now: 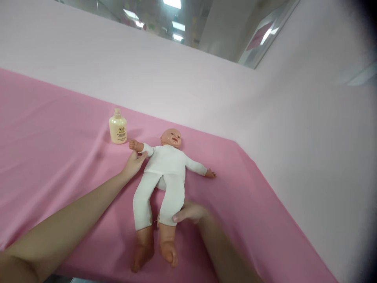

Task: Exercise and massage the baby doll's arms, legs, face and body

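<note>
A baby doll [166, 161] with a white cloth body lies on its back, head toward the wall and bare feet toward me. My left hand [134, 163] is at the doll's arm on the left, with the thumb against the white sleeve near the wrist and the other fingers hidden underneath. Around the lower leg on the right, just above the bare shin, my right hand [191, 212] is closed, its thumb on top and the fingers behind the leg. The doll's other arm stretches out to the right, untouched.
A cream pump-style bottle [118, 127] with a dark label stands upright just beyond the doll's left-side hand. Pink cloth [73, 129] with soft creases covers the table. White walls [176, 86] border its back and right side, with a window or mirror [188, 23] above.
</note>
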A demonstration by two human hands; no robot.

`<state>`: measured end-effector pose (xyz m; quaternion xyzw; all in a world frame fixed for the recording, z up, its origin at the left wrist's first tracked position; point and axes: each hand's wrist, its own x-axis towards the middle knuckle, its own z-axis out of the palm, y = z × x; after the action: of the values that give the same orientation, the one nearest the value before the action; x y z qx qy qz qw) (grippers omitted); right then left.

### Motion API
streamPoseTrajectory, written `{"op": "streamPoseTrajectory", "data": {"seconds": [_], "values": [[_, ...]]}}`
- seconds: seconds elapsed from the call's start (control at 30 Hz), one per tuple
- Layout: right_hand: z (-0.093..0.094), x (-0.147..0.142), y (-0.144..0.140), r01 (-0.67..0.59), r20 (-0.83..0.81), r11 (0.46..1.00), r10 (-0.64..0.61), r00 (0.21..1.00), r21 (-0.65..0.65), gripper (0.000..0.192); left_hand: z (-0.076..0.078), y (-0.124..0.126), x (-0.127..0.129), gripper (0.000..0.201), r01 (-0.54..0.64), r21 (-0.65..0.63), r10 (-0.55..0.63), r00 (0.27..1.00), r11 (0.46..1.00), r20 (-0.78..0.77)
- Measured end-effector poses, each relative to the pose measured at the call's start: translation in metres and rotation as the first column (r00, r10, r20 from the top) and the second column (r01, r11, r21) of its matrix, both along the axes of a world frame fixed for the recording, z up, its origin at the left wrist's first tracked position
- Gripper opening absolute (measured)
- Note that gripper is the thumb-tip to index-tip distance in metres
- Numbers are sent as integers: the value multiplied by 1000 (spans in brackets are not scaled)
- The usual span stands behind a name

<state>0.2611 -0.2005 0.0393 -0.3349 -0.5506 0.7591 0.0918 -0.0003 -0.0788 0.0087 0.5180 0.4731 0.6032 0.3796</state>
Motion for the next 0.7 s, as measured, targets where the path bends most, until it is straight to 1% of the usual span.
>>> {"op": "streamPoseTrajectory", "data": {"seconds": [0.1,0.2,0.27,0.33,0.4,0.47,0.53,0.6,0.7], "values": [[7,-3,1,-126,-121,992,121,985,-31,70,1,0,1,48,40,34,-39,999,999,-32],[9,-5,1,-167,-212,985,157,965,-34,79,1,0,-1,43,50,56,-42,990,997,-133],[6,-6,1,-103,-268,994,91,959,-30,81,2,-1,-4,43,48,153,-10,970,987,-243],[2,-6,2,-66,-280,998,58,958,-18,76,3,-1,-7,48,105,241,-14,936,965,-350],[-1,-7,3,115,-281,993,-115,953,-16,69,5,-2,-9,59,174,260,-40,893,950,-448],[-3,-11,5,285,-309,959,-272,911,-4,67,7,-2,-11,67,215,271,-48,857,938,-513],[-3,-14,6,388,-348,921,-360,865,11,65,7,-2,-13,69,227,271,-47,839,935,-542],[-1,-17,6,417,-365,909,-382,849,19,62,7,-1,-14,69,229,292,-34,835,929,-549],[-1,-19,5,376,-349,926,-343,872,30,62,6,-1,-14,62,220,320,-7,833,921,-553]]}}
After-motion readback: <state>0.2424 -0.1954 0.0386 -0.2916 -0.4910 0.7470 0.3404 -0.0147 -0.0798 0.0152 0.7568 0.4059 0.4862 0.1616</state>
